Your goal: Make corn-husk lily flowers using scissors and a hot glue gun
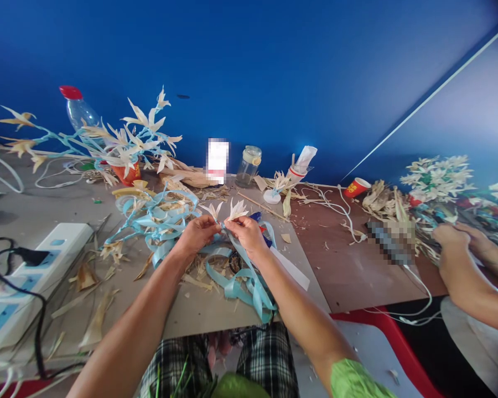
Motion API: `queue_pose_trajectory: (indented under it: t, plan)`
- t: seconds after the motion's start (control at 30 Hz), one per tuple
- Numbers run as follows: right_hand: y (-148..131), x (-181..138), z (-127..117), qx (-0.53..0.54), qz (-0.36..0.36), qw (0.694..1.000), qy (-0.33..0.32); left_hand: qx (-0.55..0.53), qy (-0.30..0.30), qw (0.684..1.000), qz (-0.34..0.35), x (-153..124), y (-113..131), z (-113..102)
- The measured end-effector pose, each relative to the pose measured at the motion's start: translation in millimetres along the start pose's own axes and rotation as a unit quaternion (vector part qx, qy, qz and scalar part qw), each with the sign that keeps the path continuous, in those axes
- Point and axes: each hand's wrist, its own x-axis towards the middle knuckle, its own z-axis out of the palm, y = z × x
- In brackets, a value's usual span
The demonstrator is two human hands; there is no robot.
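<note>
My left hand (pixel 198 235) is closed in a pinch at the base of a small cream flower (pixel 213 210) that looks made of dried corn husk. Close beside it, my right hand (pixel 245 232) pinches the base of a second husk flower (pixel 237 209), with light blue ribbon (pixel 251 284) trailing from its fingers onto the table. The fingertips of both hands nearly touch, and the stems between them are mostly hidden. Left of my hands lies a tangle of blue ribbon and wrapped stems (pixel 157 218). Husk scraps lie below them.
A white power strip (pixel 58 260) lies at left. Behind it, a red cup (pixel 128 174) holds flowered branches. A glass jar (pixel 249 166) stands near the blue wall. At right are a blurred phone (pixel 384 240), white cables and another person's hands (pixel 452 237).
</note>
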Motion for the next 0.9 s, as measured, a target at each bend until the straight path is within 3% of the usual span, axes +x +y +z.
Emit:
queue_pose_trajectory:
  t: [0.47, 0.9]
  plan:
    - [15.8, 4.7, -6.0, -0.144, -0.157, 0.977, 0.02, -0.032, -0.031, 0.998, 0.04, 1.2, -4.6, 1.7]
    - [9.5, -2.6, -2.1, -0.179, -0.205, 0.961, 0.046, -0.061, -0.026, 0.997, 0.034, -0.3, -3.0, 5.0]
